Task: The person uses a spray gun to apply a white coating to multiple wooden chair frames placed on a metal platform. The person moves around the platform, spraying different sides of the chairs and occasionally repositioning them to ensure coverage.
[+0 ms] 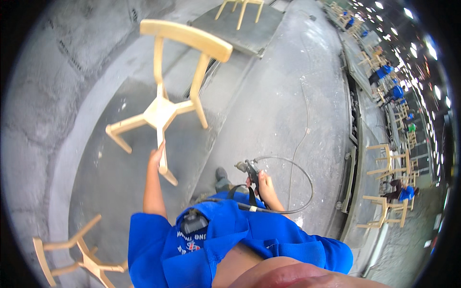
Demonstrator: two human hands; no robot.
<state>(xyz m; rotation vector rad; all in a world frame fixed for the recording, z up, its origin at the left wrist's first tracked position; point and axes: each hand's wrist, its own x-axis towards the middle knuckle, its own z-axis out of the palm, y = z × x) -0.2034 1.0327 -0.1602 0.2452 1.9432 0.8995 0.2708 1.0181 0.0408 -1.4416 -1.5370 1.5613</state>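
A pale wooden chair frame (160, 113) with a curved backrest stands on a grey platform to my left; its seat is an open X of crossing bars. My left hand (155, 154) is closed round the near bar of this frame, close to a leg. In front of my body, my right hand (263, 184) grips a spray gun (249, 167), its nozzle pointing left toward the chair. A thin dark hose (311, 185) loops from the gun out to the right and back across my waist. Some of the right fingers are hidden behind the gun's handle.
A second chair frame (86, 257) is at the lower left. Another stands on a grey platform (261, 36) ahead. A rough grey wall (43, 96) borders the left. Beyond a rail track (354, 129) on the right, people in blue work among several chair frames (386, 211).
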